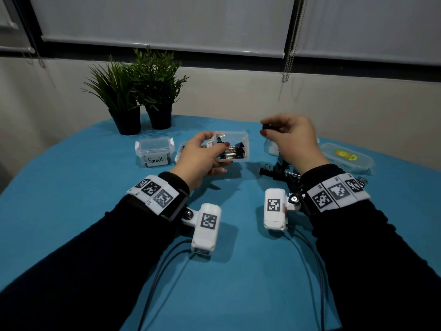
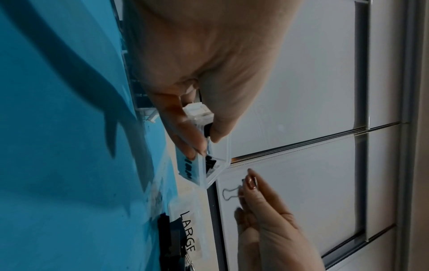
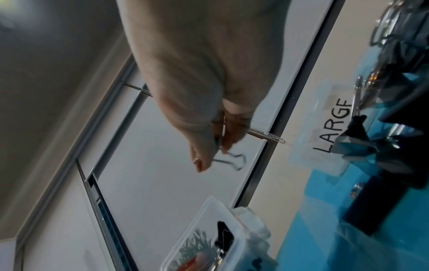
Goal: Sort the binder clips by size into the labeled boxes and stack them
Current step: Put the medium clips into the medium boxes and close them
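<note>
The surface (image 1: 71, 211) is covered in blue cloth. Two potted plants (image 1: 140, 91) are set at its far edge. A closed box labelled "Small" (image 1: 155, 151) stands before them, loose binder clips (image 1: 274, 172) lie right of centre, and a clear lid (image 1: 346, 157) rests at far right.
</note>
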`<state>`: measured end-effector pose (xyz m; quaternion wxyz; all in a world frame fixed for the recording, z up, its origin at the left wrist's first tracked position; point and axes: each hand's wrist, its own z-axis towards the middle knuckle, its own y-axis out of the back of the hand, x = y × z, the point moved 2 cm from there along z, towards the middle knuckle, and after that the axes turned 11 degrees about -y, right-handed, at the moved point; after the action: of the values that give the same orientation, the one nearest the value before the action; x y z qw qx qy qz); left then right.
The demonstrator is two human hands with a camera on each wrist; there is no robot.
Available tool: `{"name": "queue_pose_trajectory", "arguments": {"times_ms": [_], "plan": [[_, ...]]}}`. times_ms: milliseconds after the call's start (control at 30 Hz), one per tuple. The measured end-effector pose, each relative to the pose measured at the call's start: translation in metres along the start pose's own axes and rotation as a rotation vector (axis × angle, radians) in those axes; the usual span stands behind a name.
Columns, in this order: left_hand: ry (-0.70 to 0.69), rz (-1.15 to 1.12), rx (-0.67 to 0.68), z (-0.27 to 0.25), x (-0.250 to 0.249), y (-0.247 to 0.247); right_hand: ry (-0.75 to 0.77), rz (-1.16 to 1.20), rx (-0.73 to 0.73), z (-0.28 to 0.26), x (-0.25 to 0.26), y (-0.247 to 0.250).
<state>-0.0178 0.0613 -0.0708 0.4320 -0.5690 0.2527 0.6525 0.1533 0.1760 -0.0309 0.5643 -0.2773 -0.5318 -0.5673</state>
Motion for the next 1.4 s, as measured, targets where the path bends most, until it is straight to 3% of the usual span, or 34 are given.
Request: {"name": "queue_pose_trajectory", "arguments": {"times_ms": [100,267,367,500,700,867,1067,1400], "plan": [[0.005,0.005,0.001,-0.001,-0.001,0.0,0.165,0.084,0.045,-0.008,0.009,-0.001],[0.003,0.021,0.003,-0.002,-0.002,-0.001,0.226,0.226,0.228,-0.014,0.014,-0.008],[0.0,0.03,0.013,-0.004,-0.004,-0.002,0.258,0.088,0.293,-0.013,0.013,-0.015],[-0.003,0.031,0.023,-0.006,-0.006,-0.002,0.32,-0.14,0.228,-0.009,0.007,-0.018],[0.005,0.038,0.034,-0.006,-0.006,-0.003,0.368,-0.225,0.164,-0.008,0.006,-0.019],[0.003,0.041,0.035,-0.007,-0.007,-0.003,0.444,-0.177,0.171,-0.011,0.01,-0.022],[0.006,0.045,0.032,-0.006,-0.005,-0.002,0.376,-0.161,0.161,-0.011,0.007,-0.023],[0.004,0.05,0.038,-0.005,-0.005,-0.003,0.399,-0.142,0.132,-0.016,0.012,-0.025]]}}
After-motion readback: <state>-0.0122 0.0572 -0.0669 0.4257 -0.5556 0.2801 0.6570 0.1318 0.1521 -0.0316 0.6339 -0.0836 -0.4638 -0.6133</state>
